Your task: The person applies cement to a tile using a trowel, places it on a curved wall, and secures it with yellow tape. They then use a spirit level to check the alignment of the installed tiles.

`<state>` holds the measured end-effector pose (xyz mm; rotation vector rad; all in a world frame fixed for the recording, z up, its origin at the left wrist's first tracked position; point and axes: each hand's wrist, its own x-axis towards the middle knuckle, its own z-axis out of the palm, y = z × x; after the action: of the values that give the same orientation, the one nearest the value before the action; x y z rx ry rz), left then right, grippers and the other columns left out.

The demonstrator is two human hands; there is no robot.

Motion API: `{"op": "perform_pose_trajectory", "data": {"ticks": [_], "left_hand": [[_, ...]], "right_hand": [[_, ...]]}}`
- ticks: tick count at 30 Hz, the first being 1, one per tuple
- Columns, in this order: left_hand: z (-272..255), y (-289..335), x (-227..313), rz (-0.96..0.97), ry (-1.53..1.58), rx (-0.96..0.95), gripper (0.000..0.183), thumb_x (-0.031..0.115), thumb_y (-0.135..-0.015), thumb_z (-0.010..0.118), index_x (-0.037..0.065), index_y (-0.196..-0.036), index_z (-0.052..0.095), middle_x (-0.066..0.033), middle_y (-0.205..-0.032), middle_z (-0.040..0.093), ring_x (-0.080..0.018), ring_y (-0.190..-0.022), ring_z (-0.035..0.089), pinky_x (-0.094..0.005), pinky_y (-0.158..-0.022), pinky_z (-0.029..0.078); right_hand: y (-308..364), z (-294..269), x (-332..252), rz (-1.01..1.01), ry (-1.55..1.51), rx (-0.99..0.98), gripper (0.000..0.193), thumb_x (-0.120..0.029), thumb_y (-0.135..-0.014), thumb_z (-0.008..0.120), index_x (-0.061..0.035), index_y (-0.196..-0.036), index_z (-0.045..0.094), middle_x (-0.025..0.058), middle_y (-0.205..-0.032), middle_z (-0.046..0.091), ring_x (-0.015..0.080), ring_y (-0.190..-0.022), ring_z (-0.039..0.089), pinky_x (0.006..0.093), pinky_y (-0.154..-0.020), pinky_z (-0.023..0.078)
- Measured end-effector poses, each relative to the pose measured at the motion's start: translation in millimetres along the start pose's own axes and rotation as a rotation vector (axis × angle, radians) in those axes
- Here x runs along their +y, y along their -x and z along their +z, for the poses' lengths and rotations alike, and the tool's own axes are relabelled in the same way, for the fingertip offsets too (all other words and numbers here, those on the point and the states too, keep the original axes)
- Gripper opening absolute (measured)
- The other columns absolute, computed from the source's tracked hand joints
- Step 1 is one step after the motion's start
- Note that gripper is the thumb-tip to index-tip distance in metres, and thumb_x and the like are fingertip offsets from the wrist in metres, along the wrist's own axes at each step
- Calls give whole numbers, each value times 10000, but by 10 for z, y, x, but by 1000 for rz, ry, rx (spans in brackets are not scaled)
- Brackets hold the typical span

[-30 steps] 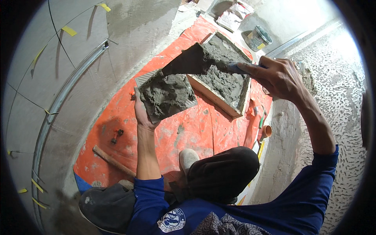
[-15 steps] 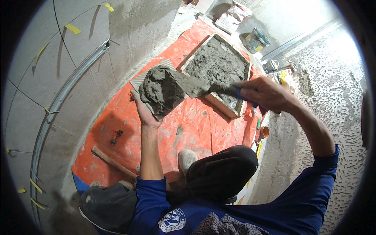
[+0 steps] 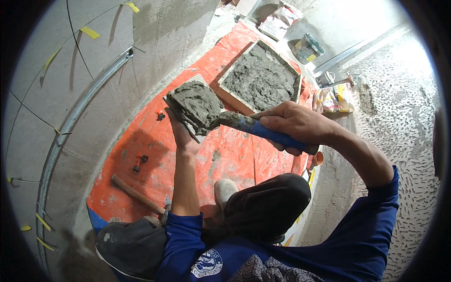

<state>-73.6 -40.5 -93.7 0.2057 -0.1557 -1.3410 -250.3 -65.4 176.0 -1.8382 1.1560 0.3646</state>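
I have the left hand (image 3: 184, 137) near the left side of the wooden mortar box (image 3: 231, 99), holding up a mortar board (image 3: 200, 77); its thumb lies along the board's left edge, and the fingers underneath are hidden from me. The mortar mound (image 3: 195, 104) on that board is dark grey and looks damp, a thick lump with ragged folds, covering most of the surface but leaving a pale ribbed corner bare. I see the right hand (image 3: 298, 123) wrapped firmly around the blue handle of a trowel (image 3: 263, 131), just in front of the box's near corner. The trowel's neck is caked with grey and reaches the mound's right edge; I cannot tell how the blade sits. The two hands are apart. The box holds a lumpy grey mortar bed (image 3: 260, 77). Beneath the box spreads a smeared orange sheet (image 3: 230, 157). A bucket (image 3: 307, 48) sits beyond the box, a printed sack (image 3: 333, 98) to its right.
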Motion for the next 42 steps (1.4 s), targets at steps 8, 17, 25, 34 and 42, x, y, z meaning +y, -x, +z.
{"op": "perform_pose_trajectory", "data": {"ticks": [8, 17, 25, 34, 42], "left_hand": [[112, 56, 17, 66, -79, 49, 848, 772, -894, 282, 177, -1498, 301, -114, -1500, 368, -397, -1332, 413, -765, -892, 417], [45, -10, -67, 65, -103, -51, 835, 762, -908, 255, 166, -1490, 315, -107, -1486, 391, -340, -1327, 443, -571, -1010, 465], [69, -15, -17, 90, -171, 21, 864, 782, -887, 270, 164, -1490, 308, -129, -1480, 399, -343, -1317, 458, -598, -1008, 460], [284, 21, 16, 8, -95, -42, 802, 717, -937, 209, 136, -1471, 351, -138, -1443, 448, -355, -1281, 497, -644, -959, 476], [232, 1, 12, 49, -92, -46, 793, 703, -951, 192, 135, -1488, 325, -125, -1471, 421, -338, -1304, 475, -567, -1026, 464]], "right_hand": [[234, -143, 4, 52, 62, 145, 355, -271, -1025, 421, -68, -1245, 612, 10, -621, 539, 78, -443, 524, 237, -388, 438], [45, 91, 41, 91, 24, 42, 327, -272, -1023, 414, -46, -1130, 624, 11, -624, 523, 84, -446, 519, 245, -370, 424], [125, 74, -94, 78, 116, 124, 331, -273, -1022, 431, -26, -892, 608, 11, -589, 524, 81, -441, 520, 253, -390, 439], [201, -11, 5, 137, 145, 169, 325, -258, -1029, 414, -33, -1089, 641, 13, -594, 527, 88, -452, 534, 257, -399, 450], [118, 68, 14, 102, 198, 119, 387, -248, -1011, 440, -113, -1355, 553, 56, -615, 566, 118, -453, 550, 292, -409, 465]]}}
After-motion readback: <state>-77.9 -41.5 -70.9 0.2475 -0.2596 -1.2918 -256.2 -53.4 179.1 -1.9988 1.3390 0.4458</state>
